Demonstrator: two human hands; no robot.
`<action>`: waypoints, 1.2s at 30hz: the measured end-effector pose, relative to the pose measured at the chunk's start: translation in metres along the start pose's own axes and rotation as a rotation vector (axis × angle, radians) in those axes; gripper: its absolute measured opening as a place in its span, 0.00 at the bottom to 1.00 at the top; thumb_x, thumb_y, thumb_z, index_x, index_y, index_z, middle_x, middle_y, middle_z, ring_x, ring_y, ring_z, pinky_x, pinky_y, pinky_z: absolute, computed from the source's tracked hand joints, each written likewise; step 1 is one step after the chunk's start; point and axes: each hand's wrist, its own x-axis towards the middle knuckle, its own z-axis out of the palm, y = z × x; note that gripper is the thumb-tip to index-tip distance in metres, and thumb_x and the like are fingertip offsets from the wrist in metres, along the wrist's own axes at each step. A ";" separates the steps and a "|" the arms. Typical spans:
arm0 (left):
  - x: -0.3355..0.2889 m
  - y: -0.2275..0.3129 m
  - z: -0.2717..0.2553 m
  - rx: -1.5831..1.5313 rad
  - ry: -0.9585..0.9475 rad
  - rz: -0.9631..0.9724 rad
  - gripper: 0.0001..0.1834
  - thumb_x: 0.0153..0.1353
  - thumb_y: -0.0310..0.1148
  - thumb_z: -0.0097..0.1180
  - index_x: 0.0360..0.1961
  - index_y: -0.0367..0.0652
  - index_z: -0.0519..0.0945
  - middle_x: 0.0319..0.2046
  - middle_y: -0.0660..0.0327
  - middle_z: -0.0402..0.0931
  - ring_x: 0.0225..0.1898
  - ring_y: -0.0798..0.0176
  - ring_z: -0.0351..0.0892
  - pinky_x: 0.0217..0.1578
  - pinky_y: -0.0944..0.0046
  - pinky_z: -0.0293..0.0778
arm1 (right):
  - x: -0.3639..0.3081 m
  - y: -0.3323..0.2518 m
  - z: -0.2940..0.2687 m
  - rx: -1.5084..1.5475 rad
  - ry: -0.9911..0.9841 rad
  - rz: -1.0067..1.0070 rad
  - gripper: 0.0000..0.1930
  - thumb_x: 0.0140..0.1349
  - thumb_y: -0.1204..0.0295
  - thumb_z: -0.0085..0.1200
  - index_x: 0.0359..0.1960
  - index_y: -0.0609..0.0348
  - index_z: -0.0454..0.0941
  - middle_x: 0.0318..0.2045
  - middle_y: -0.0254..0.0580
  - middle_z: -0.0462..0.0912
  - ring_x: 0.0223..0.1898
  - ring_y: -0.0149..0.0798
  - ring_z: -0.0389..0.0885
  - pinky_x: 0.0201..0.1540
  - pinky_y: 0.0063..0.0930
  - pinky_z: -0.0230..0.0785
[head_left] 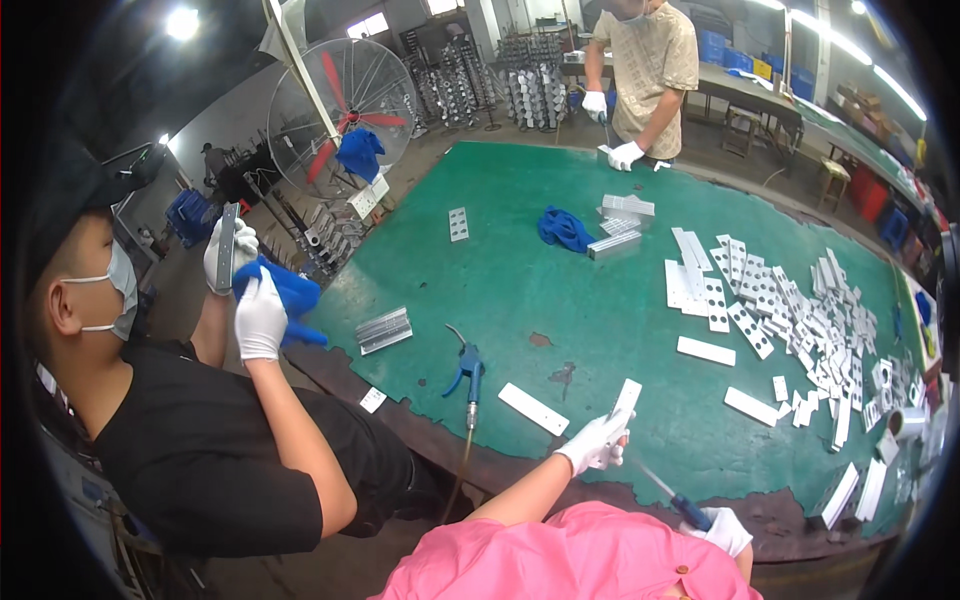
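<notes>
My gloved left hand (597, 442) is closed around a flat silver metal plate (627, 397), which sticks up above the fingers over the table's near side. In my gloved right hand (724, 531), at the near edge, is a hand file (690, 510) with a blue handle. Its long thin blade points up and left toward the plate, apart from it; the blade is too blurred to make out its surface. Another long metal plate (533, 409) lies flat to the left of my left hand.
The green table (500, 290) bears a blue air gun (466, 372) with hose, a blue cloth (565, 229), metal profiles (384, 330) and a heap of plates (765, 290) at right. A co-worker (200, 430) at left wipes a part; another (650, 80) works opposite.
</notes>
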 end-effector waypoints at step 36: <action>-0.009 -0.001 -0.022 -0.255 -0.033 0.126 0.17 0.59 0.38 0.53 0.45 0.39 0.69 0.24 0.63 0.69 0.22 0.66 0.71 0.27 0.65 0.74 | -0.019 -0.016 0.005 0.015 0.067 0.054 0.18 0.46 0.62 0.63 0.33 0.65 0.80 0.22 0.34 0.78 0.27 0.24 0.72 0.33 0.24 0.67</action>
